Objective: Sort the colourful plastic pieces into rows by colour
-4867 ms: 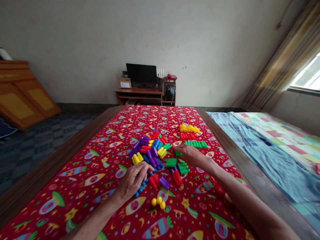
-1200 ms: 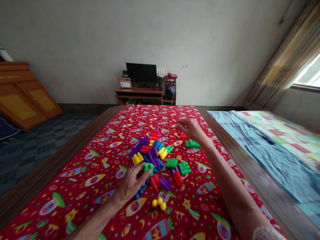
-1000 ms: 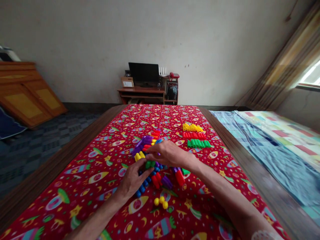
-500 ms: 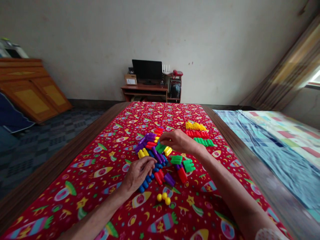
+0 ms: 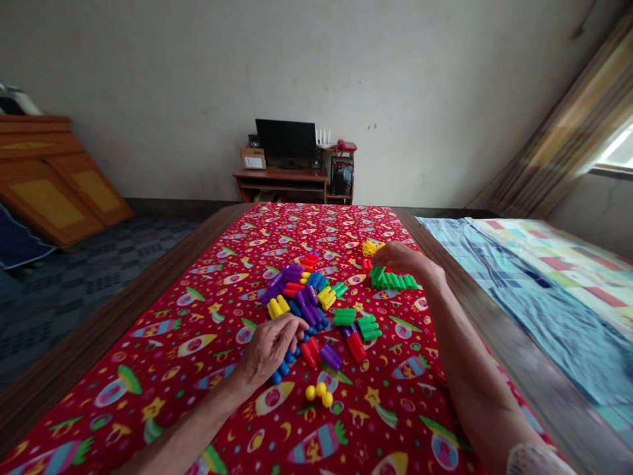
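Observation:
My right hand [image 5: 403, 259] reaches over the right side of the table, its fingers closed on a green plastic block [image 5: 378, 274] at the left end of a row of green blocks [image 5: 400, 283]. Behind them are a row of yellow blocks [image 5: 370, 247] and red ones [image 5: 366, 264], partly hidden by the hand. My left hand [image 5: 271, 343] rests at the near left of a mixed pile, beside blue blocks [image 5: 281, 373], with fingers curled together; whatever is under the fingertips is hidden. Purple blocks [image 5: 307, 307] and yellow blocks [image 5: 327, 297] lie in the pile.
Loose green blocks [image 5: 369, 328], a red block [image 5: 355, 346] and a purple block [image 5: 330, 357] lie right of the pile. A yellow knobbed piece [image 5: 320, 394] sits nearer me. The table has a red patterned cloth [image 5: 198, 396]; a bed [image 5: 544, 297] stands to the right.
My right hand has moved from the pile rightward to the green row, carrying a green block. My left hand stays at the pile. The view has shifted slightly.

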`<action>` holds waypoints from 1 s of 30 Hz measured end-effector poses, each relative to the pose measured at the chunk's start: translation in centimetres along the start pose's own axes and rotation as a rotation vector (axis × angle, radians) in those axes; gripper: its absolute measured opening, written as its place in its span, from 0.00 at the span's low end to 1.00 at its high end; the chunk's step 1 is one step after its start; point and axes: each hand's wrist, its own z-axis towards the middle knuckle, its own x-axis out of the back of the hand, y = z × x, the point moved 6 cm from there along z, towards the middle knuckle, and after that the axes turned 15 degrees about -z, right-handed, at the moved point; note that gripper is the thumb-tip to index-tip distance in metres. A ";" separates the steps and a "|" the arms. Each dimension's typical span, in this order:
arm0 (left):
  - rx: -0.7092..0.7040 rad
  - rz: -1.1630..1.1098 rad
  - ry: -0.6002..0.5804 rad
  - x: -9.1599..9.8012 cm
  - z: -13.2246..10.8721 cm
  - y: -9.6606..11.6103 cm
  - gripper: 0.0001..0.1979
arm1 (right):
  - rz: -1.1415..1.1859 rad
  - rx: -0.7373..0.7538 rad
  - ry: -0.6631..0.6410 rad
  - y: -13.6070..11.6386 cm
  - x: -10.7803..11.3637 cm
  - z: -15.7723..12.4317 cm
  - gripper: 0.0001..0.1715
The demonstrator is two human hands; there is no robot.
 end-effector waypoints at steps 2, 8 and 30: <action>-0.002 0.003 -0.002 0.0 0.0 0.0 0.20 | 0.006 0.050 -0.085 -1.0 -0.7 0.3 0.23; 0.006 0.029 -0.022 0.1 -0.1 -0.9 0.20 | -0.244 0.073 -0.169 -3.6 -2.1 1.1 0.18; -0.012 0.032 -0.045 0.0 -0.2 -1.3 0.20 | -0.471 -0.076 -0.160 -5.0 -2.0 0.0 0.17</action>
